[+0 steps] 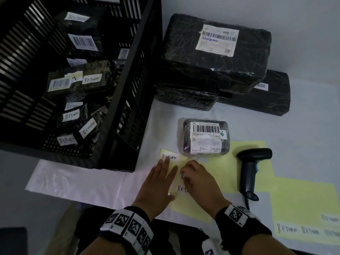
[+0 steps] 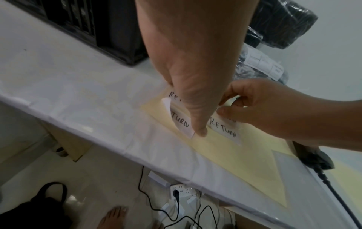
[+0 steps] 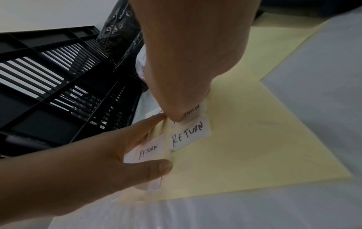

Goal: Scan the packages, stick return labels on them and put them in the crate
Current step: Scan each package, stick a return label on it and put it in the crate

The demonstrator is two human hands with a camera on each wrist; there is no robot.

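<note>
The left hand [image 1: 158, 183] lay flat, fingers straight, pressing the yellow backing sheet [image 1: 200, 205] just in front of the small package [image 1: 205, 137]. The right hand [image 1: 197, 178] pinched a RETURN label [image 3: 191, 113] at its corner. Likely faults: the label tearing or folding onto itself if peeled quickly. Only the right wrist view showed the pinch; only the head view showed the crate [image 1: 119, 111] left of the package.

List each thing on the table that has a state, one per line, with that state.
Left hand: flat, fingers straight, pressing the label sheet.
Right hand: fingers curled, picking at a RETURN label.
Label sheet: flat on the table, labels on it.
Small package: on the table, no RETURN label visible.
Scanner: lying down, unheld.
Crate: holds labelled packages.
</note>
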